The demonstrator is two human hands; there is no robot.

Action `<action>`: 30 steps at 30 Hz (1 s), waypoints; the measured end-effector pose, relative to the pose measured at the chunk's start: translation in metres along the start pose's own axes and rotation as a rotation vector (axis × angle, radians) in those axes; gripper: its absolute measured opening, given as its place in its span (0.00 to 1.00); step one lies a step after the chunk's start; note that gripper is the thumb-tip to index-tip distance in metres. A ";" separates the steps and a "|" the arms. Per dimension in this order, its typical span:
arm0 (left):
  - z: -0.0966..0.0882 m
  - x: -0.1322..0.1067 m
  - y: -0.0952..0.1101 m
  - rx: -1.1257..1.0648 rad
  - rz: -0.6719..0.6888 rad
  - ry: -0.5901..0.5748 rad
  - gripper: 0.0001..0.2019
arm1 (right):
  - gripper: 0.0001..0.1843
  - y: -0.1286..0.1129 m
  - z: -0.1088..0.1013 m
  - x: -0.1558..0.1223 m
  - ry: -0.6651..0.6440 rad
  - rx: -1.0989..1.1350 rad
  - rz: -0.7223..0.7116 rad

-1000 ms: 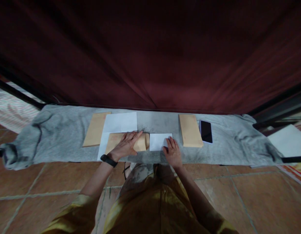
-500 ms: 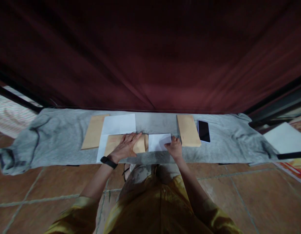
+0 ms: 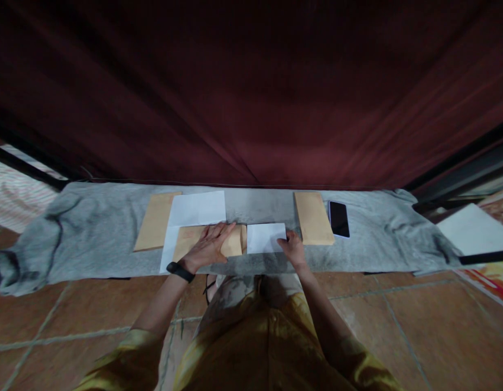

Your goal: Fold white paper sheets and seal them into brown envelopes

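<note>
My left hand (image 3: 208,246) lies flat, fingers spread, on a brown envelope (image 3: 235,243) that rests on a white sheet (image 3: 196,209). A folded white paper (image 3: 264,237) sits just right of the envelope's open end. My right hand (image 3: 293,248) has its fingers curled at that paper's right edge and appears to pinch it. All of this lies on a grey cloth (image 3: 92,233). A black band circles my left wrist.
Another brown envelope (image 3: 155,221) lies at the left, a third (image 3: 312,218) at the right, with a dark phone (image 3: 339,219) beside it. A dark red curtain hangs behind the cloth. Tiled floor lies below, and a white board (image 3: 471,229) at the far right.
My right hand went from lying flat on the folded paper to curling at its right edge. The left hand stayed pressed on the envelope.
</note>
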State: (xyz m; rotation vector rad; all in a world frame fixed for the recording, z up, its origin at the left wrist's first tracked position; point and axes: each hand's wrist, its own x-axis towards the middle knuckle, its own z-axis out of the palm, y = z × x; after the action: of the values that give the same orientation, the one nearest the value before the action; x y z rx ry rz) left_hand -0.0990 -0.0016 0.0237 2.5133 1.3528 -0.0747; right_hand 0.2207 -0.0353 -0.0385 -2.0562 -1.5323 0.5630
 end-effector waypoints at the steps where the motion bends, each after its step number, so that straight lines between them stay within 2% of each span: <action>1: 0.000 0.000 0.000 -0.003 0.001 0.000 0.57 | 0.03 0.001 -0.001 0.001 -0.017 0.022 0.008; 6: -0.001 0.000 0.001 -0.015 -0.007 0.002 0.58 | 0.02 0.007 -0.007 0.002 -0.073 0.135 -0.019; 8: -0.001 0.000 0.001 -0.014 -0.009 0.004 0.57 | 0.05 0.010 -0.009 0.001 -0.072 0.185 -0.061; 12: -0.001 0.000 0.001 -0.013 -0.006 -0.006 0.57 | 0.04 0.017 -0.010 -0.004 0.058 0.187 -0.074; 15: -0.002 0.000 0.001 -0.017 -0.011 -0.017 0.58 | 0.08 0.020 -0.013 -0.006 0.117 0.235 -0.056; 21: -0.004 0.000 0.003 -0.040 -0.008 -0.008 0.57 | 0.09 0.017 -0.017 -0.007 0.015 0.333 0.035; 23: -0.004 0.000 0.004 -0.039 -0.016 -0.002 0.57 | 0.16 0.015 -0.016 -0.008 0.031 0.374 0.055; 27: -0.003 0.000 0.004 -0.039 -0.021 -0.003 0.57 | 0.38 0.012 -0.011 -0.011 0.075 0.496 0.092; 28: -0.003 0.000 0.004 -0.042 -0.021 -0.006 0.57 | 0.40 0.011 -0.010 -0.011 0.066 0.552 0.107; 30: -0.004 0.000 0.004 -0.051 -0.023 -0.014 0.58 | 0.39 0.010 -0.008 -0.010 0.025 0.712 0.146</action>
State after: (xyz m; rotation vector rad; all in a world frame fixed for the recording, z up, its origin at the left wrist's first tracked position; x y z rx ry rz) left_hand -0.0959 -0.0024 0.0284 2.4511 1.3611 -0.0621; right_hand 0.2301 -0.0486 -0.0378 -1.6042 -0.9645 0.9677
